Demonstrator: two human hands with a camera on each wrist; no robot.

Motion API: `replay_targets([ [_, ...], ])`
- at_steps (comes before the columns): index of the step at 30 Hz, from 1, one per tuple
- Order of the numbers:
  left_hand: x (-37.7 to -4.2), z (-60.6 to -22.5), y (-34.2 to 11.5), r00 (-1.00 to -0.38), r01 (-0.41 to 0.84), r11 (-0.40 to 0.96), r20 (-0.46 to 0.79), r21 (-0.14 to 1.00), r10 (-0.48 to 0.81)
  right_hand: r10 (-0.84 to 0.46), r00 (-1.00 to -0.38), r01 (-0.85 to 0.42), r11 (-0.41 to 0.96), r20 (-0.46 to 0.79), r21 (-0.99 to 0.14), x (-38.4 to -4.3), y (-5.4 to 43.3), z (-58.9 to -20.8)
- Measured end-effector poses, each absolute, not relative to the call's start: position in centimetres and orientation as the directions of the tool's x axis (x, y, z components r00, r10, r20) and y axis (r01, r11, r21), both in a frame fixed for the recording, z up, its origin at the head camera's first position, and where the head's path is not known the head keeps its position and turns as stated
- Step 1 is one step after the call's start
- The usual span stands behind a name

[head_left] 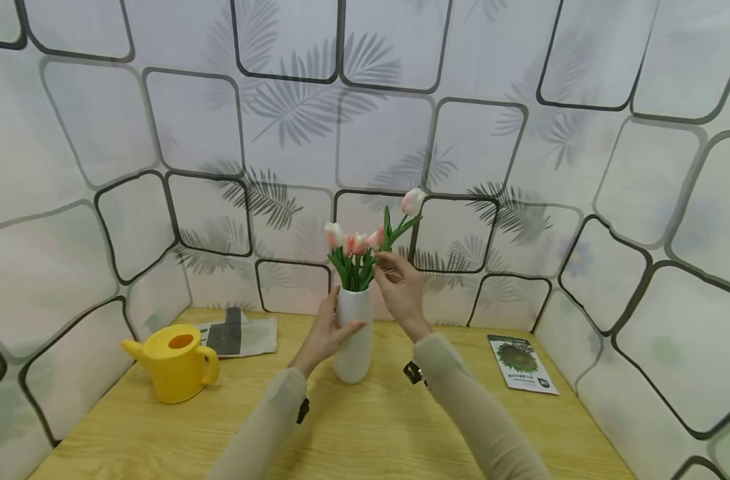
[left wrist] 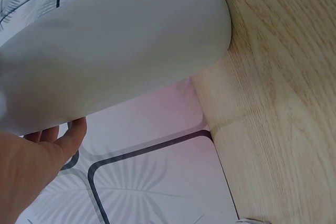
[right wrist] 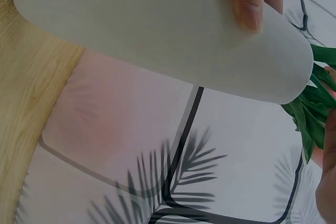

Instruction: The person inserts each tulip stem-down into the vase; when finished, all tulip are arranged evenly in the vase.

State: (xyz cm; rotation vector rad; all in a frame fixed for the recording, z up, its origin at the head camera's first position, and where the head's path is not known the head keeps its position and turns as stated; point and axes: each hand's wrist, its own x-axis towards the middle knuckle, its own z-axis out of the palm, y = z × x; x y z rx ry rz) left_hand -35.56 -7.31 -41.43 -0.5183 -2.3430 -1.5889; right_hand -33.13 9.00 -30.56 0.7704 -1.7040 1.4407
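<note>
A tall white vase (head_left: 354,347) stands upright on the table, holding several pink-and-white tulips (head_left: 355,245) with green leaves. My left hand (head_left: 327,333) grips the vase from its left side, thumb across the front. In the left wrist view the fingers of the left hand (left wrist: 50,153) lie against the vase wall (left wrist: 121,45). Just right of the rim, my right hand (head_left: 401,290) pinches the stem of a taller tulip (head_left: 413,202) that leans right above the others. The right wrist view shows leaves (right wrist: 310,111) at the vase mouth, with part of my right hand (right wrist: 328,177) beside them.
On the left of the wooden table (head_left: 365,440) stands a yellow watering can (head_left: 179,373). Behind it lies a folded grey-and-white cloth (head_left: 239,333). A seed packet (head_left: 523,365) with a sunflower picture lies at the right. Patterned walls (head_left: 389,147) enclose the back and sides.
</note>
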Motion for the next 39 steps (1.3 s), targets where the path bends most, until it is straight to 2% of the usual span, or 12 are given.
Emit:
replay_targets([
  [6,-35.6,-41.4,-7.3,-0.907,0.421,0.345,0.397,0.839,0.14,0.024,-0.63,-0.757,0.204,0.776,-0.621,-34.7,8.7,-32.2],
  [9,-35.5,-41.3,-7.3,-0.907,0.42,0.35,0.398,0.837,0.136,0.026,-0.655,-0.735,0.212,0.755,-0.644,-36.2,8.6,-33.3],
  [17,-35.6,-41.6,-7.3,-0.909,0.416,0.355,0.393,0.837,0.139,0.017,-0.727,-0.656,0.28,0.687,-0.701,-36.1,8.0,-33.8],
  [39,-35.6,-41.5,-7.2,-0.913,0.406,0.365,0.386,0.838,0.131,0.121,-0.699,-0.669,0.235,0.705,-0.705,-36.0,7.7,-34.3],
])
